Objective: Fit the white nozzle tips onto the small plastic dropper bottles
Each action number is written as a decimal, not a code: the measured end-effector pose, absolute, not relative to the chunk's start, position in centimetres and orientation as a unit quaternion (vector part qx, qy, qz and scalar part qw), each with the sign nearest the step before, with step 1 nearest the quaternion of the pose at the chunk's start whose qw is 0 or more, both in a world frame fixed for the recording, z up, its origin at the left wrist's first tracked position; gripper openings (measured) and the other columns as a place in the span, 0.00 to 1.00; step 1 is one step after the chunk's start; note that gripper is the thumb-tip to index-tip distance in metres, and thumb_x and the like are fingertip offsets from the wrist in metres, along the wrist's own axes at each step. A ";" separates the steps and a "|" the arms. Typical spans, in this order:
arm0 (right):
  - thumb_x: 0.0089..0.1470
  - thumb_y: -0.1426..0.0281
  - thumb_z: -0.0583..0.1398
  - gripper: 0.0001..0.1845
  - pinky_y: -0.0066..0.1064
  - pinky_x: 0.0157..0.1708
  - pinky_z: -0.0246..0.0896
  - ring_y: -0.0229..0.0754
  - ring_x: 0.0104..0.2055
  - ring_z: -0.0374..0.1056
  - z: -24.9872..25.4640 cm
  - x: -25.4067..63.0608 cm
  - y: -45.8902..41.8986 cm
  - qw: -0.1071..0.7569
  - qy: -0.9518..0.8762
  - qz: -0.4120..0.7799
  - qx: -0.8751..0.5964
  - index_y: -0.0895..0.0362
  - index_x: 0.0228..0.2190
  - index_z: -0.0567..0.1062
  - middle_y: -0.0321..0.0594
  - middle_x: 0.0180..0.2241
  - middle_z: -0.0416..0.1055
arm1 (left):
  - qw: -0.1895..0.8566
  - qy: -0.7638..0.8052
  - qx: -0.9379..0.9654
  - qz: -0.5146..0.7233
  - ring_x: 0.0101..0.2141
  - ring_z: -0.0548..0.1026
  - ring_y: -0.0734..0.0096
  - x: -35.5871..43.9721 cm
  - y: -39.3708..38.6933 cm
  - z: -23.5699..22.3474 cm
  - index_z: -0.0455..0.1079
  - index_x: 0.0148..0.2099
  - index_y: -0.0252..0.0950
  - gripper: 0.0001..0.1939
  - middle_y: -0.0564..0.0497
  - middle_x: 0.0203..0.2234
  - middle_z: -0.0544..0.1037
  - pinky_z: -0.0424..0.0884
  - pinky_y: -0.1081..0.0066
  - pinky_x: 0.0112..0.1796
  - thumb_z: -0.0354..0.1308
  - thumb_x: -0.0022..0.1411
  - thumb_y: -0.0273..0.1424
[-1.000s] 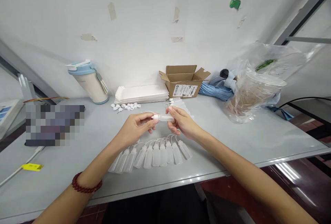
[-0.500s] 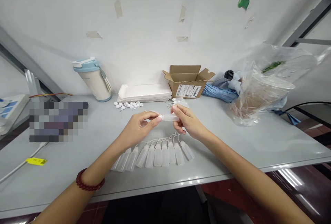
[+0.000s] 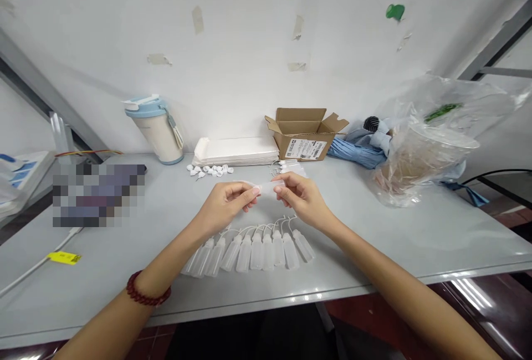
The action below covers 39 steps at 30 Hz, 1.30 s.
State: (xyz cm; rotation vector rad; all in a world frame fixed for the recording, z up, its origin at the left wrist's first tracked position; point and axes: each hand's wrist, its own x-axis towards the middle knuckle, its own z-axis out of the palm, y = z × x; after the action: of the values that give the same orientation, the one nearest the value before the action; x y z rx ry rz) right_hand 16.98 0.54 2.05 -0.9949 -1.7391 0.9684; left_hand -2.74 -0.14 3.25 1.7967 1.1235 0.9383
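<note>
Both hands hold one small translucent squeeze bottle (image 3: 268, 187) sideways above the grey table (image 3: 374, 238). My left hand (image 3: 226, 205) pinches its capped end with thumb and fingers. My right hand (image 3: 299, 196) grips the bottle's body, fingers curled round it. Just below the hands, a row of several similar capped bottles (image 3: 253, 249) lies side by side on the table. Small white caps (image 3: 210, 170) are scattered farther back, with a few more bottles (image 3: 288, 166) behind my right hand.
An open cardboard box (image 3: 305, 135) and a stack of white sheets (image 3: 236, 151) stand at the wall. A blue-lidded jug (image 3: 158, 130) is back left. A clear plastic bag (image 3: 419, 149) and blue cloth (image 3: 357, 147) sit right. A cable with yellow tag (image 3: 62, 257) lies left.
The camera has shifted slightly, so the scene sits a little right and lower. Both hands keep hold of the bottle, my right fingers sliding slightly along it.
</note>
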 end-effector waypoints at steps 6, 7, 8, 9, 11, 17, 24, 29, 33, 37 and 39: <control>0.54 0.59 0.57 0.14 0.27 0.22 0.54 0.32 0.20 0.58 2.3 17.1 0.6 0.445 -0.682 0.413 -0.407 0.59 0.30 0.71 0.32 0.19 0.63 | 0.255 0.427 0.770 0.401 0.34 0.72 0.67 -2.6 -0.2 3.1 0.73 0.35 0.36 0.10 0.49 0.31 0.78 0.67 0.71 0.35 0.56 0.59 0.37; 0.54 0.59 0.57 0.14 0.27 0.23 0.55 0.33 0.20 0.59 2.4 17.1 0.6 0.450 -0.682 0.415 -0.401 0.58 0.31 0.71 0.32 0.20 0.63 | 0.276 0.432 0.765 0.390 0.34 0.73 0.67 -2.6 -0.2 3.1 0.73 0.34 0.36 0.12 0.49 0.31 0.78 0.67 0.71 0.35 0.55 0.60 0.38; 0.53 0.59 0.57 0.14 0.27 0.23 0.55 0.33 0.21 0.59 2.4 17.1 0.6 0.453 -0.682 0.416 -0.395 0.58 0.32 0.71 0.33 0.20 0.64 | 0.306 0.438 0.757 0.376 0.34 0.73 0.67 -2.6 -0.2 3.1 0.73 0.33 0.35 0.14 0.49 0.31 0.78 0.68 0.70 0.35 0.53 0.61 0.39; 0.53 0.59 0.58 0.14 0.27 0.23 0.55 0.34 0.21 0.60 2.4 17.1 0.6 0.455 -0.684 0.416 -0.390 0.58 0.33 0.71 0.33 0.21 0.64 | 0.338 0.442 0.747 0.364 0.33 0.74 0.67 -2.6 -0.2 3.2 0.73 0.33 0.35 0.16 0.49 0.30 0.78 0.68 0.70 0.35 0.51 0.62 0.40; 0.53 0.60 0.58 0.13 0.27 0.23 0.55 0.34 0.22 0.60 2.5 17.1 0.6 0.454 -0.688 0.414 -0.386 0.58 0.33 0.71 0.33 0.21 0.64 | 0.379 0.440 0.734 0.352 0.32 0.75 0.67 -2.6 -0.3 3.2 0.73 0.32 0.34 0.19 0.49 0.28 0.79 0.69 0.70 0.34 0.49 0.63 0.41; 0.53 0.59 0.57 0.14 0.27 0.22 0.52 0.32 0.19 0.56 1.9 17.0 0.7 0.439 -0.674 0.427 -0.413 0.58 0.28 0.70 0.31 0.18 0.60 | 0.175 0.388 0.820 0.383 0.32 0.71 0.66 -2.6 -0.2 2.2 0.71 0.32 0.35 0.11 0.48 0.28 0.76 0.66 0.68 0.34 0.50 0.63 0.34; 0.53 0.57 0.57 0.16 0.28 0.22 0.51 0.32 0.19 0.55 2.0 17.0 1.0 0.444 -0.652 0.462 -0.405 0.58 0.26 0.70 0.31 0.18 0.60 | 0.158 0.395 0.832 0.357 0.34 0.70 0.66 -2.5 -0.1 2.2 0.69 0.35 0.36 0.11 0.49 0.29 0.75 0.64 0.70 0.32 0.48 0.65 0.33; 0.52 0.57 0.58 0.16 0.28 0.22 0.52 0.33 0.19 0.56 1.9 16.9 0.7 0.436 -0.657 0.460 -0.409 0.58 0.29 0.71 0.32 0.19 0.62 | 0.295 0.446 0.788 0.305 0.31 0.73 0.68 -2.5 -0.3 2.8 0.70 0.30 0.35 0.19 0.51 0.28 0.76 0.63 0.72 0.29 0.44 0.66 0.39; 0.51 0.58 0.59 0.15 0.28 0.21 0.51 0.33 0.19 0.55 1.7 16.6 0.6 0.447 -0.650 0.451 -0.417 0.58 0.28 0.71 0.30 0.17 0.59 | 0.247 0.434 0.802 0.329 0.32 0.73 0.67 -2.4 -0.2 2.4 0.70 0.30 0.35 0.14 0.50 0.29 0.77 0.65 0.72 0.30 0.49 0.64 0.35; 0.50 0.57 0.59 0.16 0.28 0.20 0.50 0.33 0.18 0.54 1.8 16.3 0.5 0.457 -0.626 0.464 -0.428 0.58 0.25 0.70 0.30 0.16 0.58 | 0.081 0.352 0.849 0.385 0.32 0.72 0.64 -2.5 0.2 1.4 0.69 0.33 0.34 0.09 0.46 0.28 0.76 0.66 0.67 0.33 0.50 0.63 0.29; 0.49 0.57 0.59 0.16 0.28 0.19 0.49 0.32 0.17 0.53 1.8 16.3 0.5 0.453 -0.617 0.479 -0.430 0.58 0.23 0.69 0.30 0.16 0.58 | 0.016 0.321 0.864 0.387 0.32 0.70 0.64 -2.6 0.4 0.9 0.69 0.36 0.33 0.08 0.45 0.29 0.76 0.67 0.65 0.33 0.49 0.64 0.26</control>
State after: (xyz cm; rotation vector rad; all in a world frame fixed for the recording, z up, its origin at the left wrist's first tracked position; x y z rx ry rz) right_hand 16.26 0.52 1.85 -1.0607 -1.5231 1.1829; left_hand -2.57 0.41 0.93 2.6874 0.9987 1.2032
